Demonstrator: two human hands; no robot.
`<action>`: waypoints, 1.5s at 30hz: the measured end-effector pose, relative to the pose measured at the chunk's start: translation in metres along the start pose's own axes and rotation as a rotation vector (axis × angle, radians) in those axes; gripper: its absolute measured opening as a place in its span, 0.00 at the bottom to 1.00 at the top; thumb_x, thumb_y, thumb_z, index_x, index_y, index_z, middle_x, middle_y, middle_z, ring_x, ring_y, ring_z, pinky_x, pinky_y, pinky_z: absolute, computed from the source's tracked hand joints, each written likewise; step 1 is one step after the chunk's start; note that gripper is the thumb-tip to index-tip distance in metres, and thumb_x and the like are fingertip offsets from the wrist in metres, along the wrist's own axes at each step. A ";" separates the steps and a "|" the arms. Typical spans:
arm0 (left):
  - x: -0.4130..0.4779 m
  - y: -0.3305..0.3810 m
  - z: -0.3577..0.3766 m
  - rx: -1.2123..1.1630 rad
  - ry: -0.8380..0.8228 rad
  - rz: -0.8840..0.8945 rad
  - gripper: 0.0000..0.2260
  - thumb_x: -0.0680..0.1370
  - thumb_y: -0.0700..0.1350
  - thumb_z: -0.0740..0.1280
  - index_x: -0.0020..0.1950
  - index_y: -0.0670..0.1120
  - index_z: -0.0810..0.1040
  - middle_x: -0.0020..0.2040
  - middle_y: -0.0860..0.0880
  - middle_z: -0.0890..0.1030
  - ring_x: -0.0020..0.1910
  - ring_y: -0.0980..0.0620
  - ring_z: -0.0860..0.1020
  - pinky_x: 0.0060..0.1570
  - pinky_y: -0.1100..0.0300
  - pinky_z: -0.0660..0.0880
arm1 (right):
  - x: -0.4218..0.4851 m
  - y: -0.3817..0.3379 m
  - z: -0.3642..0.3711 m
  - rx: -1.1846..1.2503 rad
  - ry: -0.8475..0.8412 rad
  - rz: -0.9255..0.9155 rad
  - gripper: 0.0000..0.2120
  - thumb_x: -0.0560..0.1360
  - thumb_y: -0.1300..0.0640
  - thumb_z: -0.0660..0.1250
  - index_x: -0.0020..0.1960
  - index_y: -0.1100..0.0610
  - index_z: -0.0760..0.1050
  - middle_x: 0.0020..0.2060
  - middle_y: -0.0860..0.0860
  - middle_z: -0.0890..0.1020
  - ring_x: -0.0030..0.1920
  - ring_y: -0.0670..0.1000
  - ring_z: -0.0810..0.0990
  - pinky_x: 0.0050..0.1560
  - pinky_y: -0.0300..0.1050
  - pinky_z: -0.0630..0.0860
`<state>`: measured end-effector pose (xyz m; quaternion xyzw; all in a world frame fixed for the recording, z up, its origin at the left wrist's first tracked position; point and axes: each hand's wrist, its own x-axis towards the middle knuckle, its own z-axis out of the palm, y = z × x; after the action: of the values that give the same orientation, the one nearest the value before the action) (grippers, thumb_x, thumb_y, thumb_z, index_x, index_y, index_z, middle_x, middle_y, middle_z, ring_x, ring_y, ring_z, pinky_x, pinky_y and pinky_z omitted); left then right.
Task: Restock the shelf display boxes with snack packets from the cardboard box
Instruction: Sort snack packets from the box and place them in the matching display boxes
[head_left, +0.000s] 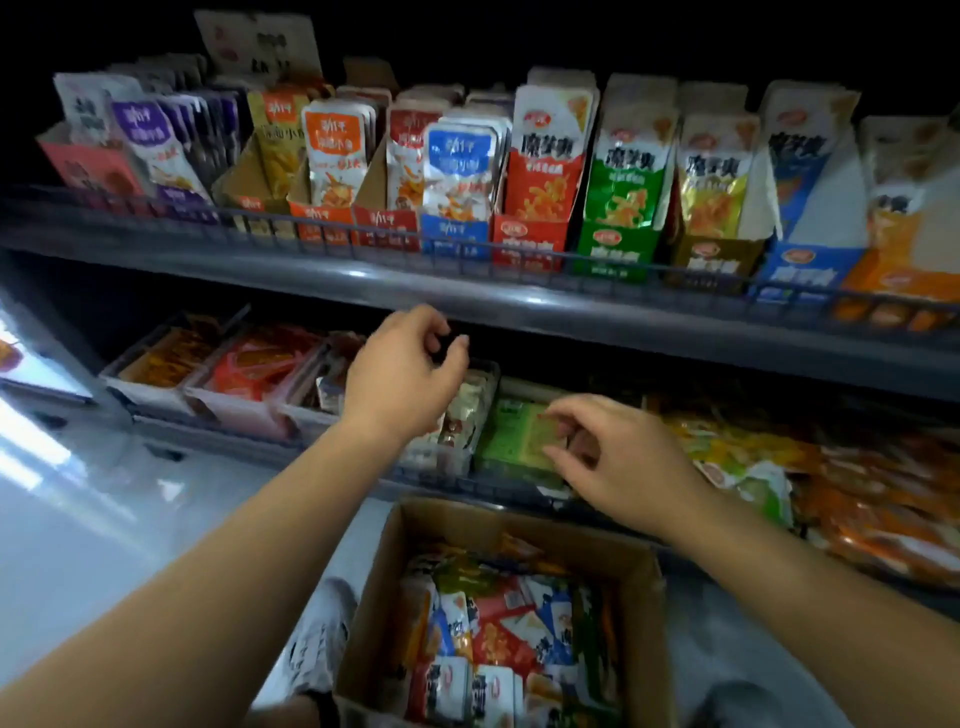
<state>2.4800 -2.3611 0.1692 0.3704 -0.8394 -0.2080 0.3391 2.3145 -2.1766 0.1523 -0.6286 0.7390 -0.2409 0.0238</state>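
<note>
Head view, single frame. Left hand (405, 374) hangs above the lower tier of the dark grey metal shelf (467, 296), back of the hand toward the camera, fingers loosely curled, nothing visible between them; released. Directly beneath it sits a clear plastic display tray (491, 375) of pale and brown packets, hand and tray apart. Right hand (618, 457) is lower and to the right, index finger and thumb curved toward the right edge of a flat green snack packet (511, 436) lying in the neighbouring tray. Fingertips (553, 413) overlap that edge; whether the pinch is actually closed on the packet cannot be told, blur too heavy. The rest of the green packet extends left of the fingers, toward the left hand. Open brown cardboard box (374, 597) stands below both forearms, in front of the shelf, filled with mixed red, blue and white snack packets (498, 623) lying in disorder. On the upper tier, a row of coloured cardboard display boxes (527, 239) holds upright packets behind a wire rail. Loose orange and yellow packets (831, 483) are heaped on the lower tier, right of the right hand.
</note>
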 end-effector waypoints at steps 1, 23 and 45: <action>-0.012 -0.010 0.008 0.022 -0.031 -0.019 0.10 0.79 0.57 0.66 0.50 0.51 0.77 0.43 0.52 0.79 0.42 0.50 0.80 0.41 0.51 0.79 | -0.009 0.005 0.019 -0.029 -0.052 0.020 0.19 0.79 0.45 0.67 0.67 0.50 0.74 0.56 0.45 0.80 0.53 0.46 0.78 0.52 0.45 0.79; -0.224 -0.155 0.169 0.357 -1.052 -0.455 0.21 0.80 0.59 0.66 0.71 0.52 0.75 0.70 0.45 0.73 0.64 0.43 0.77 0.60 0.47 0.78 | -0.140 0.096 0.282 0.236 -0.680 0.627 0.26 0.78 0.46 0.69 0.73 0.54 0.71 0.70 0.54 0.73 0.68 0.55 0.73 0.66 0.48 0.73; -0.220 -0.113 0.184 -0.641 -0.790 -0.952 0.03 0.81 0.40 0.70 0.53 0.42 0.79 0.56 0.44 0.85 0.58 0.46 0.83 0.48 0.59 0.81 | -0.100 0.075 0.242 1.094 -0.204 1.083 0.08 0.83 0.56 0.62 0.59 0.56 0.76 0.54 0.54 0.84 0.53 0.53 0.85 0.53 0.52 0.83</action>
<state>2.5109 -2.2477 -0.1158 0.4765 -0.5433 -0.6907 -0.0271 2.3485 -2.1543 -0.1168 -0.0978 0.7133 -0.4672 0.5133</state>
